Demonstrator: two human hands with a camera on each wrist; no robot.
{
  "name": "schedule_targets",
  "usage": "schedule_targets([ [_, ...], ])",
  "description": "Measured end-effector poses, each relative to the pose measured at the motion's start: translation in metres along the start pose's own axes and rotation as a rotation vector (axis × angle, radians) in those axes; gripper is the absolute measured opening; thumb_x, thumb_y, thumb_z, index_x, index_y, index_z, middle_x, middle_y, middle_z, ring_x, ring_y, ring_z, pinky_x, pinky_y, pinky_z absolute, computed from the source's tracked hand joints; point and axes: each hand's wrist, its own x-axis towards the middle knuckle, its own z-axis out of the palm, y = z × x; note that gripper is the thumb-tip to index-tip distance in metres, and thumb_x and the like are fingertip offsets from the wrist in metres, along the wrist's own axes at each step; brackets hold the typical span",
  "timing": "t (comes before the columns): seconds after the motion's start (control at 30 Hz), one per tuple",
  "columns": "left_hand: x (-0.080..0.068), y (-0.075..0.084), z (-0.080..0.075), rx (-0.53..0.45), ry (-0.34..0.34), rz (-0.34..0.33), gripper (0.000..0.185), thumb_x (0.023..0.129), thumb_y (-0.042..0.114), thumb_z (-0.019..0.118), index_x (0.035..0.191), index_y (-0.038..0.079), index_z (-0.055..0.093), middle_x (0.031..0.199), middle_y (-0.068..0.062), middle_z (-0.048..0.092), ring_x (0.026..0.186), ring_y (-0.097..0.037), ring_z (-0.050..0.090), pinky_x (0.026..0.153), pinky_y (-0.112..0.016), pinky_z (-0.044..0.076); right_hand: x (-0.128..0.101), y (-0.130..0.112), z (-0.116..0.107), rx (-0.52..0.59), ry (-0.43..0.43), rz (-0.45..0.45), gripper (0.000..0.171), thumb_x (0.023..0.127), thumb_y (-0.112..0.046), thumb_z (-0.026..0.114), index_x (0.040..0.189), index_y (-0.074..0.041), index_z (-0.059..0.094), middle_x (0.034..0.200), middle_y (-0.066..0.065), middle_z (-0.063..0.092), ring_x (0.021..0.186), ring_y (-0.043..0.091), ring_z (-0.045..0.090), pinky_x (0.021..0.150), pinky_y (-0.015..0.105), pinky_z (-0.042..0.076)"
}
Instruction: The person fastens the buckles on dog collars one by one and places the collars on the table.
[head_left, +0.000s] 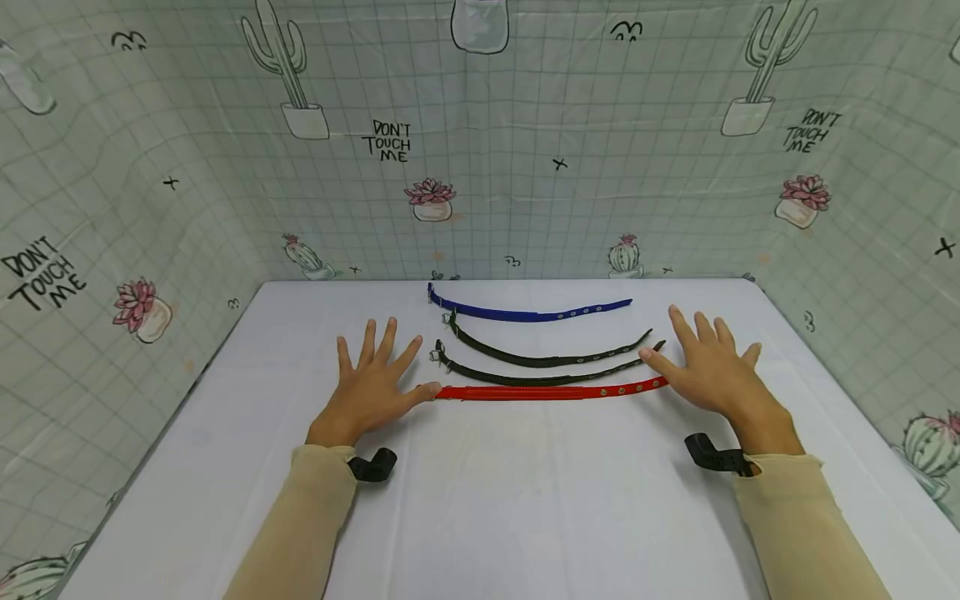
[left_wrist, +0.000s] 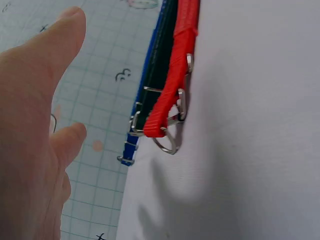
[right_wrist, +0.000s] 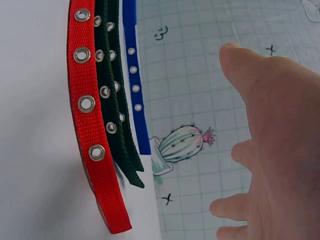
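Resting with fingers spread flat at either end of the red collar (head_left: 551, 391), left hand (head_left: 372, 381) and right hand (head_left: 711, 372) risking nudging it crooked against the neighbouring black collar (head_left: 540, 377).

"DON'T TOUCH ME" printed repeatedly on cactus-patterned backdrop (head_left: 525, 208)

A: The light is bright and even, seemingly from overhead; the white tabletop (head_left: 525, 500) shows only faint, soft shadows and no hard glare.

B: The head view bends the backdrop grid (head_left: 525, 208) at its edges. In both wrist views, the near hand is large and soft, while the red strap (right_wrist: 92, 135) stays sharp.
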Motion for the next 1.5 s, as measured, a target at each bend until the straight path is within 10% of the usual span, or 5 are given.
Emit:
schedule_targets([
  [1.5, -0.014, 0.024, 0.014, 0.042, 0.084, 0.053, 0.092, 0.087, 0.084, 0.034, 0.158, 0.026, 0.032, 0.167, -0.012, 0.003, 0.152, -0.037, -0.008, 0.11, -0.069, -0.014, -0.009, -0.001, 0.026, -0.018, 0.065, -0.035, 0.099, 0.093, -0.076, 0.036, 0.161, -0.008, 0.014, 0.154, 0.036, 0.023, 0.14, 0.057, 0.017, 0.101, 0.082, 0.005],
])
